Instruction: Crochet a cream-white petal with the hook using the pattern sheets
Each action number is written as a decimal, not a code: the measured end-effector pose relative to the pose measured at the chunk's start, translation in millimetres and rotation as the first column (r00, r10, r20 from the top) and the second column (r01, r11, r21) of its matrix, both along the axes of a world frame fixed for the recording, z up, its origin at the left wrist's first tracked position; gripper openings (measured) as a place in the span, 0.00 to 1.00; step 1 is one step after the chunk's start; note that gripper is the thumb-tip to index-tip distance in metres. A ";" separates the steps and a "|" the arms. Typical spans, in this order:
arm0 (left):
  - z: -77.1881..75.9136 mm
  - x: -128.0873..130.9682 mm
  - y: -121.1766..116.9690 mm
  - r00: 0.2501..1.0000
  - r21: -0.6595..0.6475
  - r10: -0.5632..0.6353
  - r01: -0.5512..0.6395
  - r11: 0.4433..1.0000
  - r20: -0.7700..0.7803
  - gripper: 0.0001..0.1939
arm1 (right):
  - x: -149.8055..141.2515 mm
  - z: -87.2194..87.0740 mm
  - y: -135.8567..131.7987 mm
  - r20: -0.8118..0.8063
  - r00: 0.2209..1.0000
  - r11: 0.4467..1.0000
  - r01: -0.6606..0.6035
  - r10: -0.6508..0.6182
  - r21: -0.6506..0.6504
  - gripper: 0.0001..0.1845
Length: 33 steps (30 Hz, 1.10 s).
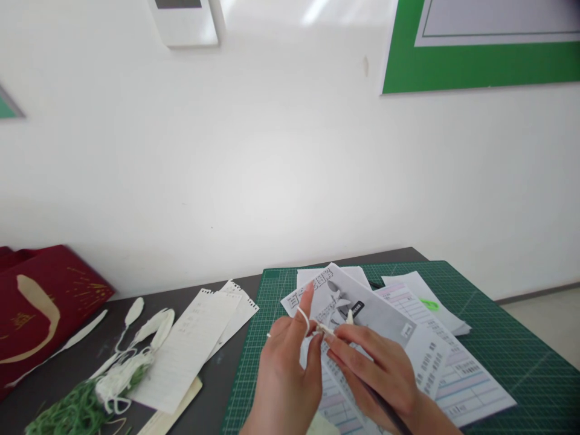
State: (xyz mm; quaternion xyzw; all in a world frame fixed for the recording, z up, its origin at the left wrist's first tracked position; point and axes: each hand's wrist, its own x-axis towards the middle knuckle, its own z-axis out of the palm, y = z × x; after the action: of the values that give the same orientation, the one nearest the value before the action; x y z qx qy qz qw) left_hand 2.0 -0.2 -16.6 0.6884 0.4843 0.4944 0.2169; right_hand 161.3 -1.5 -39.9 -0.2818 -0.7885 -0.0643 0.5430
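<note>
— While both hands sit low in my view, what do you make of them?

— I see the left hand nearest me, fingers curled, with a thin white string looped over its raised index finger. The right hand meets it from the right, thumb and forefinger pinched on the other end of that string, just where a small white tip pokes up.

— Anything else in the right hand?

— A dark slim handle runs back under its palm toward the wrist; I cannot tell what tool it is.

— And where is the string lying?

— Off the surface, held between the two hands, above a grey printed sheet. That sheet lies tilted on a pile of lined forms, all on the green cutting mat.

— Further left?

— I see a dark tabletop with torn-edged slips of paper, a bundle of white tags on strings and a heap of green strands touching it. Beyond those, a dark red bag with gold print leans at the table's far left edge. Behind everything stands a white wall with a green-framed board at upper right.
</note>
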 end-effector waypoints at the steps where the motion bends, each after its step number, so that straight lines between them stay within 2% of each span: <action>1: -1.0 2.6 0.1 0.996 -0.055 0.020 -0.015 0.998 0.082 0.21 | 0.0 0.3 -0.2 -0.006 1.000 1.000 0.005 -0.005 0.003 0.18; 3: -2.0 6.6 1.1 0.973 -0.137 0.056 -0.025 0.990 0.224 0.26 | 0.0 1.7 -0.9 -0.048 0.999 1.000 -0.008 0.007 -0.014 0.18; 7: 1.1 7.7 2.9 0.908 -0.191 0.053 0.030 0.981 0.415 0.35 | 0.3 4.7 -3.4 -0.198 0.977 0.984 -0.105 0.076 -0.143 0.18; 10: 6.7 6.1 1.8 0.855 -0.263 0.018 0.138 0.955 0.518 0.41 | 1.2 4.7 -5.1 -0.261 0.965 0.986 -0.049 0.006 -0.159 0.17; 12: 10.4 5.8 1.1 0.787 -0.316 0.012 0.234 0.919 0.617 0.45 | 1.6 5.2 -5.3 -0.260 0.965 0.992 -0.048 0.016 -0.119 0.18; 15: 14.0 6.4 2.0 0.646 -0.359 0.053 0.353 0.864 0.761 0.50 | 1.6 8.5 -4.2 -0.216 0.968 0.989 -0.144 0.132 -0.042 0.21; 18: 15.3 6.5 4.7 0.560 -0.391 0.099 0.431 0.813 0.823 0.54 | 1.5 12.1 -2.2 -0.227 0.954 0.977 -0.210 0.197 -0.037 0.20; 21: 16.0 5.6 7.1 0.512 -0.406 0.128 0.477 0.780 0.849 0.57 | 2.2 12.2 -0.4 -0.253 0.945 0.966 -0.238 0.207 -0.097 0.17; 23: 16.8 4.9 7.8 0.494 -0.405 0.134 0.497 0.767 0.859 0.57 | 3.3 10.8 -0.3 -0.232 0.953 0.973 -0.218 0.196 -0.071 0.14; 25: 17.6 5.0 7.3 0.495 -0.408 0.133 0.501 0.763 0.859 0.56 | 4.7 10.0 -1.8 -0.110 0.984 0.990 -0.135 0.139 0.044 0.12; 27: 17.4 6.1 5.6 0.531 -0.414 0.126 0.467 0.781 0.838 0.56 | 5.8 11.1 -5.3 0.067 0.998 0.984 -0.013 0.001 0.178 0.11; 30: 13.0 9.7 2.0 0.659 -0.366 0.081 0.306 0.879 0.748 0.55 | 5.4 14.6 -11.5 0.233 0.955 0.954 0.117 -0.184 0.275 0.12; 33: 3.9 13.1 0.4 0.807 -0.189 0.032 0.100 0.977 0.590 0.50 | 2.4 13.9 -13.6 0.246 0.951 0.963 0.128 -0.187 0.237 0.14</action>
State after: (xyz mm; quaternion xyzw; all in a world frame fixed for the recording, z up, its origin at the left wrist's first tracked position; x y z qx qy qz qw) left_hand 15.0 0.2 -12.7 0.4828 0.4302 0.6251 0.4371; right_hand 163.7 -15.1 -26.0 -0.2718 -0.8172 -0.2309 0.4527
